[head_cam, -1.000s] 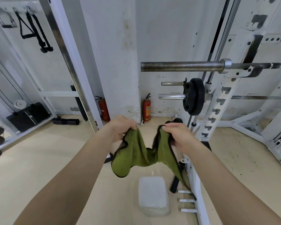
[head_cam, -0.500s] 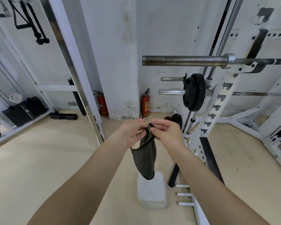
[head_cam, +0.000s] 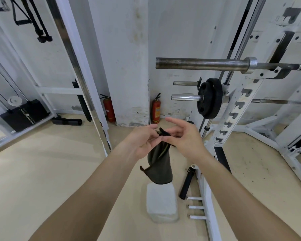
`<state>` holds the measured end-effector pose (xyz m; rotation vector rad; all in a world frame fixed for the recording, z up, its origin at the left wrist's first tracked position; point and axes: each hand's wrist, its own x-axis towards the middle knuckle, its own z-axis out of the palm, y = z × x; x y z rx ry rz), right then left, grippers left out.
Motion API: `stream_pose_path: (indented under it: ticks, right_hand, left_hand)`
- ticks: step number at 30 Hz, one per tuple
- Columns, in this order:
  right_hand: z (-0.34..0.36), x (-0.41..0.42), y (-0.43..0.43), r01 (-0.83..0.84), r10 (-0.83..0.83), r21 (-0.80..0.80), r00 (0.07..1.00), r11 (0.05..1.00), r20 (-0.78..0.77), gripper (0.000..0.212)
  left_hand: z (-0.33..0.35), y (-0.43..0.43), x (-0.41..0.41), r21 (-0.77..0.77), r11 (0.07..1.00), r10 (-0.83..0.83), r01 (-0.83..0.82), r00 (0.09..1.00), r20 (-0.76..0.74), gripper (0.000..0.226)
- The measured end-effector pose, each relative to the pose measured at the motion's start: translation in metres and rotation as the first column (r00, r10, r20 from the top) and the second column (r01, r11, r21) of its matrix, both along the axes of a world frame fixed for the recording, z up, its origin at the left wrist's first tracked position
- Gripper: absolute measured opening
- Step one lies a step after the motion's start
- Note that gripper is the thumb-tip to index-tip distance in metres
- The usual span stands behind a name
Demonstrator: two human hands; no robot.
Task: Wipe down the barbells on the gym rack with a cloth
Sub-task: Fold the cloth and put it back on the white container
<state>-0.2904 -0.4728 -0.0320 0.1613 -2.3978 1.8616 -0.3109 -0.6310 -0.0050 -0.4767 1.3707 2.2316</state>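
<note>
A dark olive cloth hangs folded in half between my hands, at waist height above the floor. My left hand pinches its top edge. My right hand meets it there, thumb and lower fingers on the cloth's black hem and index finger lifted away. Above and to the right, the barbell lies across the hooks of the white rack, its bare grey sleeve pointing left. A lower bar carries one black weight plate. Both hands are well below the barbell.
A white block sits on the floor under the cloth, with a black roller handle beside the rack's base. Two red fire extinguishers stand by the concrete pillar. A slanted chrome post rises on the left.
My hands came together from holding the cloth spread wide, folding it in half. My right index finger has now lifted off, and the view has shifted slightly downward.
</note>
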Motion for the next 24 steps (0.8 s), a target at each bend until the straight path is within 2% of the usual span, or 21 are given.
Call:
stream_pose_path:
  ticks: [2, 4, 6, 8, 11, 14, 17, 20, 24]
  right_hand:
    - [0.008, -0.005, 0.008, -0.061, 0.061, -0.002, 0.998, 0.998, -0.013, 0.054]
    - [0.015, -0.007, 0.013, -0.100, 0.099, -0.049, 0.995, 0.994, -0.027, 0.043]
    - [0.020, -0.009, 0.014, -0.108, 0.106, -0.117, 0.994, 0.987, -0.026, 0.036]
    - [0.023, -0.012, 0.012, -0.096, 0.098, -0.198, 0.995, 0.976, -0.002, 0.031]
    - [0.022, -0.015, 0.007, -0.060, 0.074, -0.306, 0.997, 0.950, 0.034, 0.030]
    - [0.023, -0.017, 0.007, -0.031, 0.045, -0.347, 0.998, 0.937, 0.033, 0.031]
    - [0.032, -0.017, 0.011, -0.008, 0.029, -0.436, 0.999, 0.900, 0.040, 0.029]
    - [0.039, -0.020, 0.019, 0.020, 0.000, -0.480, 0.999, 0.877, 0.041, 0.030]
    - [0.036, -0.024, 0.026, 0.083, -0.063, -0.530, 0.996, 0.844, 0.056, 0.031]
  left_hand:
    - [-0.004, -0.007, 0.000, -0.028, 0.998, -0.058, 0.056, 0.996, -0.072, 0.038]
    - [-0.011, -0.014, 0.000, -0.243, 0.959, -0.192, 0.142, 0.962, -0.194, 0.032]
    - [-0.027, -0.019, 0.000, -0.561, 0.813, -0.387, 0.157, 0.865, -0.319, 0.025]
    - [-0.044, -0.020, 0.001, -0.682, 0.726, -0.479, 0.091, 0.779, -0.406, 0.021]
    - [-0.070, -0.020, 0.002, -0.713, 0.694, -0.533, 0.100, 0.737, -0.415, 0.033]
    - [-0.085, -0.024, 0.004, -0.745, 0.657, -0.572, 0.114, 0.719, -0.395, 0.039]
    - [-0.101, -0.028, 0.009, -0.746, 0.643, -0.598, 0.174, 0.723, -0.346, 0.037]
    - [-0.119, -0.033, 0.013, -0.705, 0.687, -0.571, 0.179, 0.732, -0.371, 0.031]
    - [-0.132, -0.035, 0.017, -0.786, 0.603, -0.621, 0.135, 0.698, -0.356, 0.019]
